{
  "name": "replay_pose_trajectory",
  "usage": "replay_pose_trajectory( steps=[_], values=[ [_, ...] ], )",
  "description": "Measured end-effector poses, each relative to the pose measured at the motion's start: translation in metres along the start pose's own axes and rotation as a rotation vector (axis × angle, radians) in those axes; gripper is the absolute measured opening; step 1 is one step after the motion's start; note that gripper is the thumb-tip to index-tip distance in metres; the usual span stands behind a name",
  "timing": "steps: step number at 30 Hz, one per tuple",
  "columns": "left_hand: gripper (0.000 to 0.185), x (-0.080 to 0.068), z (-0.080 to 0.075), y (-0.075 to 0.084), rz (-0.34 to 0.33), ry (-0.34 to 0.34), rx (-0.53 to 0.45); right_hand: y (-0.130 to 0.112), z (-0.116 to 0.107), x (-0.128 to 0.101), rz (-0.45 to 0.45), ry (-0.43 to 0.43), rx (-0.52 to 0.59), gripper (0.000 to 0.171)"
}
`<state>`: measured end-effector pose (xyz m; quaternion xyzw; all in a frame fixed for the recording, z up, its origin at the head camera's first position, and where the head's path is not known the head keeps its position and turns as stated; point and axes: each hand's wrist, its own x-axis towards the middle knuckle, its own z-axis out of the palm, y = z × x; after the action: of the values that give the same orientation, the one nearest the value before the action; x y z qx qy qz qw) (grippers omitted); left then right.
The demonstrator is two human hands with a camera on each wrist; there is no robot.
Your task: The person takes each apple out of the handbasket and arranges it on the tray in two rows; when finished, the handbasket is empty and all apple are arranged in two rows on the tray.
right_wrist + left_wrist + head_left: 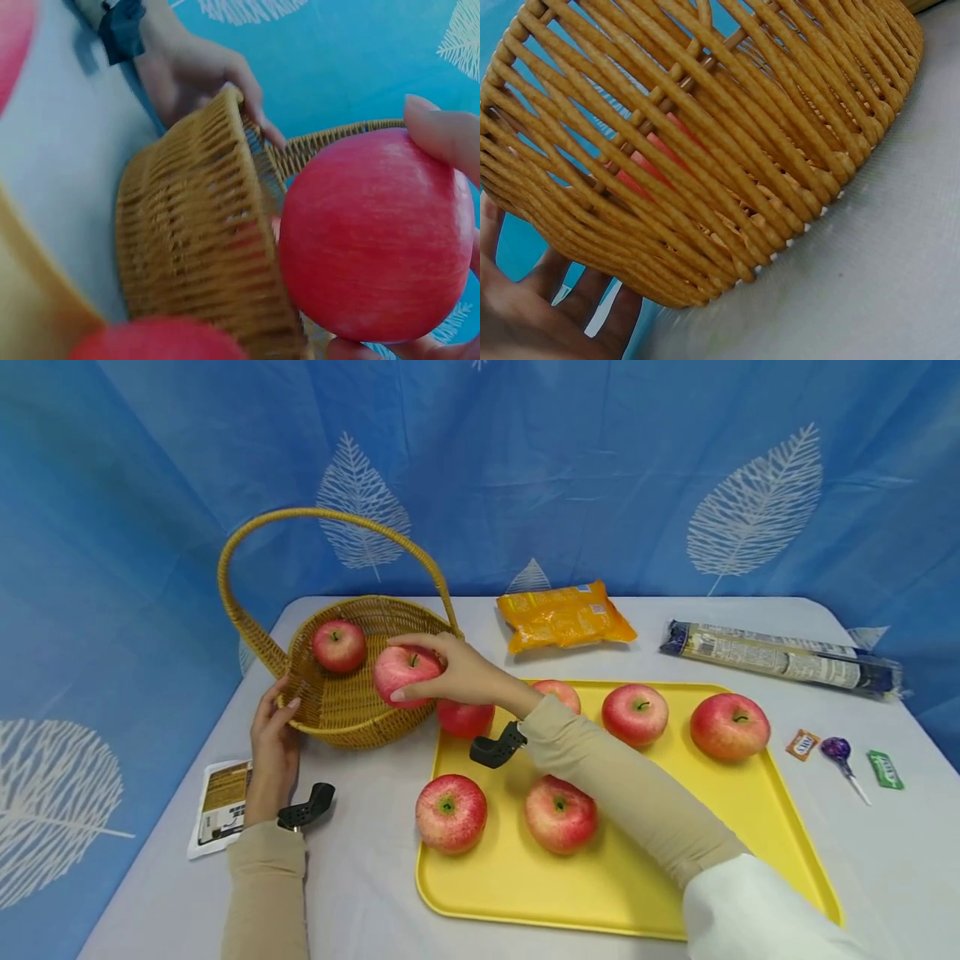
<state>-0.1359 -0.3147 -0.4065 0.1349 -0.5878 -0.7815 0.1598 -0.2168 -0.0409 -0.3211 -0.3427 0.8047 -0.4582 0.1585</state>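
Note:
My right hand [438, 670] grips a red apple [405, 674] over the right side of a wicker basket [352, 731]. In the right wrist view this apple [379, 236] appears above the basket's rim, with thumb and fingers around it. My left hand [274, 739] holds the basket's left rim, fingers against the outer wall and thumb at the edge. Another apple [339, 646] lies inside the basket; a bit of red shows through the weave in the left wrist view. To the right, several apples [452, 814] rest on a yellow tray [510, 893].
The basket's tall handle [322, 512] arches over it. An orange packet [564, 618] and a long dark-ended package [780, 656] lie at the back. Small candies and a lollipop [836, 750] sit right of the tray. A flat white-edged pouch [221, 806] lies beside my left forearm.

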Motion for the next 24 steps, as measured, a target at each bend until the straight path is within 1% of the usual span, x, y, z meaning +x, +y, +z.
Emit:
replay_pose_trajectory(
  steps=[6, 10, 12, 18, 24],
  values=[
    [0.044, 0.001, -0.001, -0.001, -0.003, -0.018, -0.007, 0.01, -0.016, -0.023, 0.026, 0.007, -0.024, 0.065],
    [0.046, 0.001, 0.0, -0.001, -0.014, -0.02, -0.012, 0.015, -0.029, -0.04, 0.077, 0.012, -0.05, 0.066],
    [0.046, 0.001, 0.0, -0.001, -0.02, -0.018, -0.008, 0.018, -0.035, -0.048, 0.085, 0.015, -0.066, 0.067],
    [0.047, 0.002, -0.001, -0.001, -0.01, -0.018, 0.012, 0.03, -0.052, -0.074, 0.071, 0.03, -0.072, 0.068],
    [0.047, 0.001, 0.0, -0.002, -0.005, -0.021, 0.015, 0.04, -0.067, -0.1, 0.087, 0.053, -0.138, 0.066]
  ],
)
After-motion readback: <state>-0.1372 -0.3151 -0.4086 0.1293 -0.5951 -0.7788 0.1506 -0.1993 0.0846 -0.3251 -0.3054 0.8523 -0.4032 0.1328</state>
